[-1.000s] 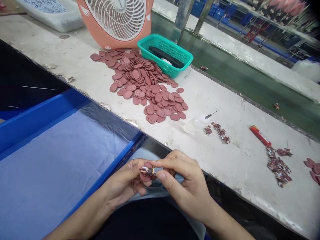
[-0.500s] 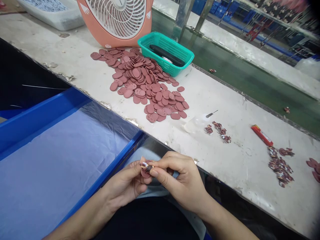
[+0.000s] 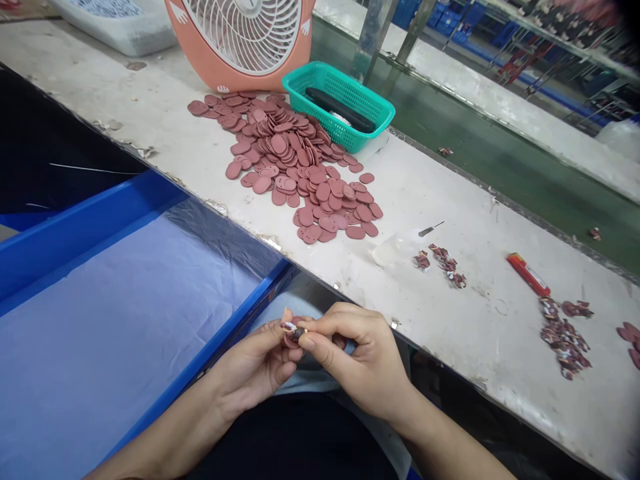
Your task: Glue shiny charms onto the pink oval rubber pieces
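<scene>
My left hand [image 3: 253,360] and my right hand [image 3: 355,357] meet in front of the table's edge, above my lap. Their fingertips pinch a small reddish oval tag [image 3: 293,340] with a tiny dark and white piece [image 3: 295,331] on it, partly hidden by my fingers. A large heap of loose reddish oval tags [image 3: 300,163] lies on the white table [image 3: 480,320], beyond my hands. Small clusters of patterned pieces [image 3: 564,341] lie to the right.
A blue tray lined with pale plastic [image 3: 115,313] sits to my left. On the table are a coral fan [image 3: 240,40], a teal basket [image 3: 345,100], a red lighter [image 3: 529,274], and a small pointed tool [image 3: 431,230]. A green conveyor belt [image 3: 500,160] runs behind.
My hands have drawn closer around the tag, so less of it shows. The table items have shifted slightly up and right in view as my head moved.
</scene>
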A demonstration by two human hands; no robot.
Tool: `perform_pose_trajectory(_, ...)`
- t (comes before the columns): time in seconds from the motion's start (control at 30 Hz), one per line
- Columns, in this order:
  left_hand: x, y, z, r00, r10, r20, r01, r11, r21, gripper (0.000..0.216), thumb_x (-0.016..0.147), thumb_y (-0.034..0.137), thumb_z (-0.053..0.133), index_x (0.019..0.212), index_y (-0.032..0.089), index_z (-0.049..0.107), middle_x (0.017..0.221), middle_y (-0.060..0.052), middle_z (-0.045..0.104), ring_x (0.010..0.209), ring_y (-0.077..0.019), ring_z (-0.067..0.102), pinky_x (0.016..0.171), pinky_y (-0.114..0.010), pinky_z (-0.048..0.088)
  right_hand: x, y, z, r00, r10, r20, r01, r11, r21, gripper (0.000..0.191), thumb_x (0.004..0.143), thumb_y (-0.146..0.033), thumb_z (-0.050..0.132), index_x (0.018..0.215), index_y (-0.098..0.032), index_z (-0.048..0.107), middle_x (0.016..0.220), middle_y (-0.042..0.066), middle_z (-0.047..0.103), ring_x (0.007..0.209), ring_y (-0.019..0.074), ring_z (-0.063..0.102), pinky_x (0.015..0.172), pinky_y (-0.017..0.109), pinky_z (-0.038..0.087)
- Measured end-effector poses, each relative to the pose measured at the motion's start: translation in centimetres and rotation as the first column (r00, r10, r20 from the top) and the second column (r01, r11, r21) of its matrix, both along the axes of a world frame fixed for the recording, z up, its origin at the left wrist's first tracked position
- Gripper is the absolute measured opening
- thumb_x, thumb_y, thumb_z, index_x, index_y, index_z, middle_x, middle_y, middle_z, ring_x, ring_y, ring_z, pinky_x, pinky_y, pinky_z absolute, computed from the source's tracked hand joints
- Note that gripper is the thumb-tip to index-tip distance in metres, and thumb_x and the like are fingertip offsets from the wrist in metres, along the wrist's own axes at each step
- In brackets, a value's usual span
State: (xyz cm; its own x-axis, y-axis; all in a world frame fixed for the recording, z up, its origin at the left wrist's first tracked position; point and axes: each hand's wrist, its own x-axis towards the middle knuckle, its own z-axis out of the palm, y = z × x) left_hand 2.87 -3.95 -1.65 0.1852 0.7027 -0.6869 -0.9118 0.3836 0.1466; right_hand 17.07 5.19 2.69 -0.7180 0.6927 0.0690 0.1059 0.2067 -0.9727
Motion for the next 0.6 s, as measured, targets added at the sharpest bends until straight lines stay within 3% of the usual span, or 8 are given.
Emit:
perform_pose_trajectory(0.17, 0.04, -0.12, -0.18, 1.000, 0.024, 0.012, -0.023, 0.999, -0.034, 0.023, 0.091, 0.019, 0.071, 0.069, 0.012, 0.070, 0.052, 0.000, 0.067, 0.045, -0.0088, 0.066, 0.042, -0.011, 0.054, 0.20, 0.02, -0.25, 1.000, 0.006, 0.022, -0.005, 1.000, -0.020, 0.010, 0.087, -0.022, 0.074, 0.082, -0.020, 0.081, 0.065, 0.001, 0.069, 0.055, 0.0093, 0.055, 0.052, 0.020, 0.045)
perform_pose_trajectory(0.43, -0.18, -0.24, -0.56, 0.999, 0.043, 0.030, -0.042, 0.999, -0.005, 0.020, 0.086, 0.020, 0.078, 0.068, 0.011, 0.073, 0.053, -0.001, 0.070, 0.046, -0.0092, 0.068, 0.042, -0.012, 0.056, 0.03, -0.08, -0.16, 1.000, 0.018, -0.005, -0.018, 1.000, -0.015, 0.010, 0.087, -0.020, 0.074, 0.081, -0.017, 0.081, 0.063, 0.001, 0.068, 0.053, 0.0075, 0.054, 0.052, 0.018, 0.044)
perform_pose_trajectory(0.6, -0.27, -0.51, -0.60, 0.999, 0.031, 0.031, -0.032, 0.999, 0.043, 0.024, 0.067, 0.029, 0.093, 0.072, 0.012, 0.077, 0.055, 0.000, 0.071, 0.048, -0.0084, 0.068, 0.042, -0.011, 0.056, -0.27, -0.02, -0.28, 0.999, 0.037, -0.007, -0.037, 0.999, -0.025, 0.011, 0.088, -0.021, 0.074, 0.081, -0.018, 0.081, 0.064, 0.001, 0.070, 0.055, 0.0073, 0.054, 0.052, 0.016, 0.044)
